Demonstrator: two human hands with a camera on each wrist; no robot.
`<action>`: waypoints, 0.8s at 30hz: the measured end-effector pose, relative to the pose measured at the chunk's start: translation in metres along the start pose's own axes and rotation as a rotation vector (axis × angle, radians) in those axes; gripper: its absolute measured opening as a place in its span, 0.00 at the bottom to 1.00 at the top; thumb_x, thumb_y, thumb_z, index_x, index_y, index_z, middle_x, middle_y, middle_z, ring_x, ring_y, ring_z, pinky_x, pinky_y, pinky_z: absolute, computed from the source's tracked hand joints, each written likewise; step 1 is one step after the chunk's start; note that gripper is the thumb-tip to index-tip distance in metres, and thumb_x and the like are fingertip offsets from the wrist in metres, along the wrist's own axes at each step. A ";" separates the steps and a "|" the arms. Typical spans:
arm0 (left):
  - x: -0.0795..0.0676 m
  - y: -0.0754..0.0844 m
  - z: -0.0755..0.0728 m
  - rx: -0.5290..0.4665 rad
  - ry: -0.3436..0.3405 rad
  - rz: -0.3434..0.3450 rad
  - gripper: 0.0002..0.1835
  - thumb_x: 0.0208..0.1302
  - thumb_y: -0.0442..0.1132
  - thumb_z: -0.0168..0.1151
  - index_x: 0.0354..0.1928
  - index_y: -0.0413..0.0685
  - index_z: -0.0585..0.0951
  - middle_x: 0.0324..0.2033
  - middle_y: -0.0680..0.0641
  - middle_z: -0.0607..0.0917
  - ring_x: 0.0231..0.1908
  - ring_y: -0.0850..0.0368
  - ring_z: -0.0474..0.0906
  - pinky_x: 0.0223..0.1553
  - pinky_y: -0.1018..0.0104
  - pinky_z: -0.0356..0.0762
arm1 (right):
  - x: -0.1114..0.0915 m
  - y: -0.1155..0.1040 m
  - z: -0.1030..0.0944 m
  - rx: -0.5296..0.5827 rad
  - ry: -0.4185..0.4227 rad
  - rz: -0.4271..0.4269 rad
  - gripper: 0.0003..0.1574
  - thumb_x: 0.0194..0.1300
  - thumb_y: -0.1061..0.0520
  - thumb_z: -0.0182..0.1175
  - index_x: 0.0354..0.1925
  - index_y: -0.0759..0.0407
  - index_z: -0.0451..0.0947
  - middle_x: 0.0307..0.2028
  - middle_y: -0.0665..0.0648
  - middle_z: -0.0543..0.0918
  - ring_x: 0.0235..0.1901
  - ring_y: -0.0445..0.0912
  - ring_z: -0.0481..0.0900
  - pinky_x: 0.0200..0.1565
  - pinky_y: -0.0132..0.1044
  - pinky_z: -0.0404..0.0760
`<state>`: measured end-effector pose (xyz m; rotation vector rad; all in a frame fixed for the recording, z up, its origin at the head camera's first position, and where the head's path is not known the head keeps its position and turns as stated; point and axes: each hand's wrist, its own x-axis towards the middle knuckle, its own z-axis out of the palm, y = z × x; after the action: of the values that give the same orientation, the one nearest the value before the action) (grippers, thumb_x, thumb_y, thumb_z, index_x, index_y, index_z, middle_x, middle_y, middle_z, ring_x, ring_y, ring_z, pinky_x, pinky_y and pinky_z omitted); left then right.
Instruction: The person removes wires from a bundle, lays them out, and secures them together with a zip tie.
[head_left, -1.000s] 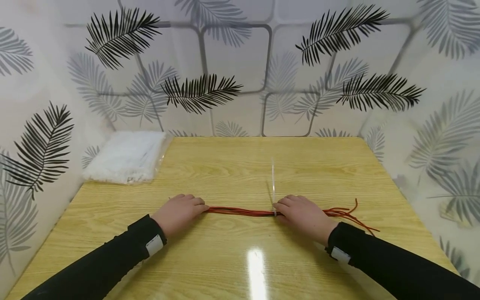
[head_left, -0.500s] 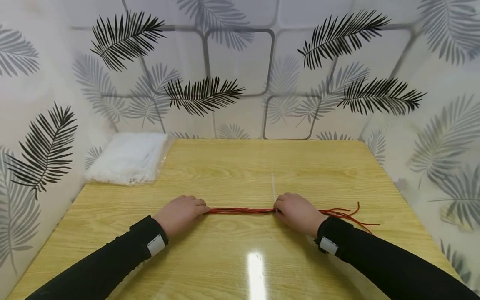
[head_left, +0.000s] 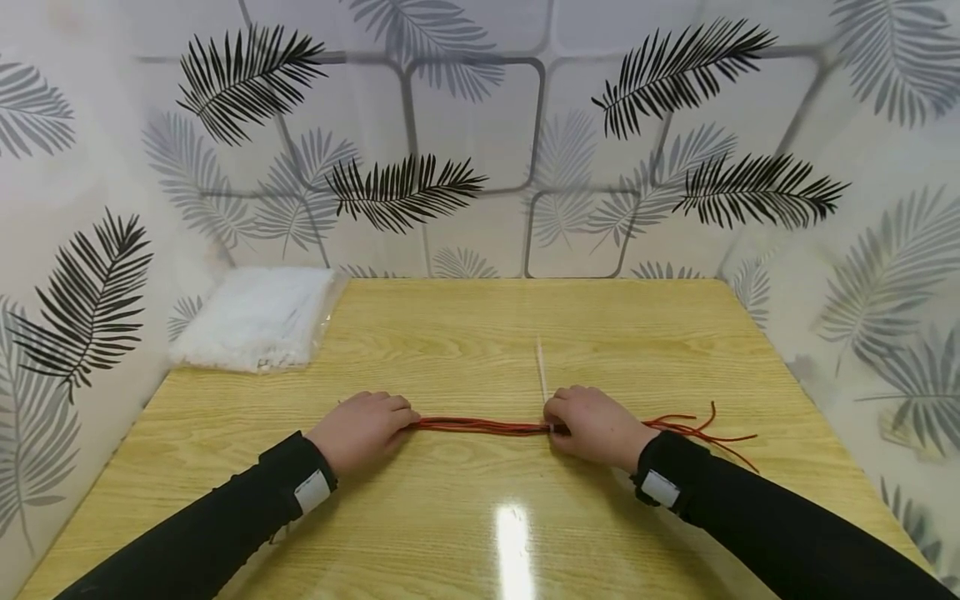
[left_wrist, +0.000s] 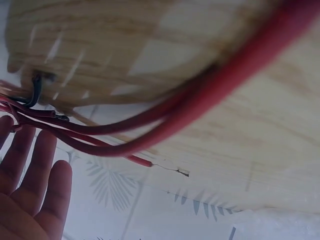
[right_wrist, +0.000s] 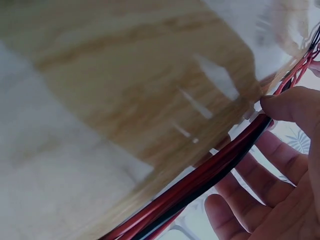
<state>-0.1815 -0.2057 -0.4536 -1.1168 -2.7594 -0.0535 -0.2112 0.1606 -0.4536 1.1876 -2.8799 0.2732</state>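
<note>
A bundle of red and black wires [head_left: 480, 426] lies across the table from hand to hand. My left hand [head_left: 362, 427] holds its left end; in the left wrist view its fingers [left_wrist: 40, 170] reach the wires, and the thumb is out of sight. My right hand [head_left: 600, 425] grips the bundle at a white cable tie [head_left: 542, 371] looped around it, whose tail sticks up and away. In the right wrist view the thumb [right_wrist: 292, 106] presses by the tie while the other fingers lie behind the wires. Loose wire ends [head_left: 701, 432] fan out past the right wrist.
A clear plastic bag [head_left: 255, 318] full of white strips lies at the table's back left corner. The wood-grain table [head_left: 420, 517] meets leaf-patterned wall covering [head_left: 472, 125] at the back and sides.
The right hand has closed in over the cable tie and shifted slightly left. The tie's tail now stands lower and leans further left. The left hand has kept its hold.
</note>
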 end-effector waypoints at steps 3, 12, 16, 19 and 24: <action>0.000 0.001 -0.001 -0.010 -0.007 -0.011 0.10 0.69 0.44 0.63 0.49 0.54 0.85 0.40 0.55 0.83 0.41 0.57 0.80 0.47 0.55 0.78 | -0.002 -0.002 -0.002 -0.003 0.012 0.004 0.09 0.63 0.52 0.68 0.40 0.51 0.81 0.33 0.46 0.78 0.32 0.42 0.72 0.40 0.43 0.76; -0.002 0.006 -0.006 -0.039 -0.008 -0.037 0.13 0.69 0.45 0.63 0.52 0.52 0.83 0.43 0.52 0.83 0.43 0.54 0.81 0.48 0.55 0.79 | -0.019 -0.006 -0.010 0.008 0.040 0.078 0.21 0.63 0.45 0.68 0.49 0.55 0.81 0.43 0.52 0.82 0.42 0.46 0.78 0.50 0.49 0.78; -0.005 0.008 -0.011 -0.063 0.000 -0.061 0.14 0.69 0.47 0.63 0.52 0.50 0.83 0.44 0.51 0.84 0.43 0.53 0.82 0.47 0.55 0.79 | -0.033 -0.002 -0.013 0.000 0.057 0.085 0.23 0.63 0.45 0.67 0.50 0.57 0.81 0.44 0.53 0.83 0.44 0.48 0.80 0.50 0.50 0.78; -0.008 0.010 -0.014 -0.071 0.011 -0.088 0.16 0.69 0.49 0.63 0.53 0.49 0.83 0.45 0.50 0.84 0.45 0.52 0.82 0.48 0.55 0.79 | -0.045 0.003 -0.015 0.003 0.061 0.096 0.23 0.63 0.45 0.67 0.50 0.57 0.80 0.45 0.53 0.82 0.46 0.49 0.80 0.50 0.49 0.79; -0.014 0.013 -0.018 -0.057 0.056 -0.141 0.20 0.68 0.51 0.64 0.55 0.48 0.83 0.48 0.48 0.85 0.47 0.51 0.82 0.51 0.54 0.79 | -0.069 0.013 -0.019 -0.021 0.071 0.121 0.23 0.62 0.45 0.68 0.50 0.57 0.80 0.44 0.53 0.82 0.45 0.49 0.80 0.50 0.49 0.79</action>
<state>-0.1598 -0.2078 -0.4389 -0.9161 -2.7978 -0.1790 -0.1726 0.2211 -0.4429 0.9811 -2.8897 0.2804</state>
